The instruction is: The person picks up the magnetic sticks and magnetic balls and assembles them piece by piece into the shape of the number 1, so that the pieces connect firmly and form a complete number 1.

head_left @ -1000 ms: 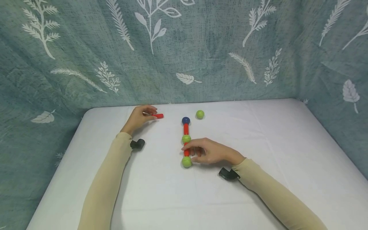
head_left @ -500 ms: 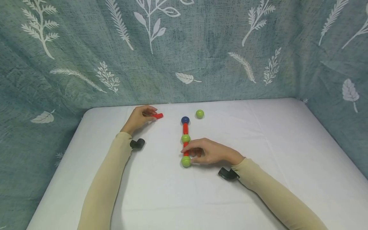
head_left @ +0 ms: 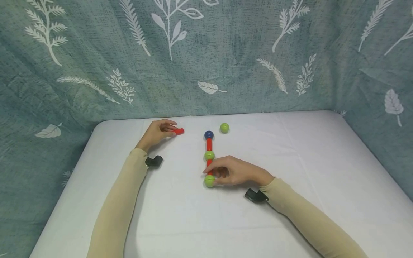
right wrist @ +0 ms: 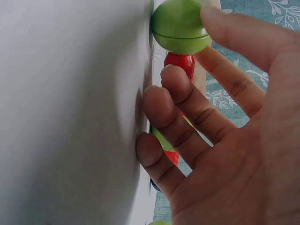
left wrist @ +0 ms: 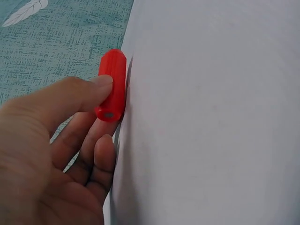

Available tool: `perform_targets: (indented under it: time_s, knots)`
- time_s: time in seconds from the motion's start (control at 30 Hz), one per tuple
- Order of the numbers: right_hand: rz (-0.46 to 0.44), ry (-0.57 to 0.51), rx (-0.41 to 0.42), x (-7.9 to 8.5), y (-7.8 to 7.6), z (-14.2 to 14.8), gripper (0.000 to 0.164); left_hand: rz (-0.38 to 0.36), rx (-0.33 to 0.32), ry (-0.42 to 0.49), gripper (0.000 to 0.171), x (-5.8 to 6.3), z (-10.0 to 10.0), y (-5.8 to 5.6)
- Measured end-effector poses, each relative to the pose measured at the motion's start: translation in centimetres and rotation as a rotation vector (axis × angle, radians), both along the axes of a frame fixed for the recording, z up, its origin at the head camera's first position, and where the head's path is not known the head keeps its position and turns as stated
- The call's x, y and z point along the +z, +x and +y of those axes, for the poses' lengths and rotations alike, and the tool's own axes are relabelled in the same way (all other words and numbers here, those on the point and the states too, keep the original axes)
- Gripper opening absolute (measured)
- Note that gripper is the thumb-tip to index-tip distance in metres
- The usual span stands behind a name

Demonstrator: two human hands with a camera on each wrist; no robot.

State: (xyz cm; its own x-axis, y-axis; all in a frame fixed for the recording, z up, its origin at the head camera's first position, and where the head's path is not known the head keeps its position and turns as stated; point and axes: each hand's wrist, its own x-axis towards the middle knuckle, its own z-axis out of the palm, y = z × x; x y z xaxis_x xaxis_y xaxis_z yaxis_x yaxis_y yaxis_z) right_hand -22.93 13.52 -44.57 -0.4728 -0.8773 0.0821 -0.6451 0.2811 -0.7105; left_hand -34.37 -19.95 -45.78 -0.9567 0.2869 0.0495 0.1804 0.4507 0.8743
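Observation:
Near the table's far edge my left hand (head_left: 155, 133) pinches a short red magnetic stick (left wrist: 115, 84) between thumb and fingers; a grey dot marks its near end. In the middle lies a straight chain of balls and red sticks: a blue ball (head_left: 209, 135), a red stick (head_left: 209, 144), a green ball (head_left: 209, 155), another red stick (head_left: 209, 164) and a near green ball (head_left: 209, 181). My right hand (head_left: 237, 171) holds the chain's near end. Its thumb is against the near green ball (right wrist: 180, 26), and its index finger reaches across the stick, partly hidden.
A loose green ball (head_left: 224, 128) lies behind the chain, to the right of the blue ball. A white cloth covers the table (head_left: 180, 222). Blue-green leaf-patterned fabric (head_left: 226, 53) hangs behind it and along both sides.
The red stick in my left hand has turned slightly and shifted a touch nearer. My right index fingertip has slid a little towards the near green ball. The chain looks unmoved.

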Motion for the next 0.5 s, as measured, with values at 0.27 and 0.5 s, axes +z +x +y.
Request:
perform_targets:
  time_s: [0.27,0.5]
  knots:
    - [0.004,0.024,-0.001,0.0,0.2,-0.2,0.034,-0.005,0.003,0.028,0.037,0.1,0.0,0.5]
    - [0.034,0.024,-0.01,-0.2,-0.2,-0.2,0.032,-0.057,-0.099,0.038,0.037,0.1,0.8,2.3]
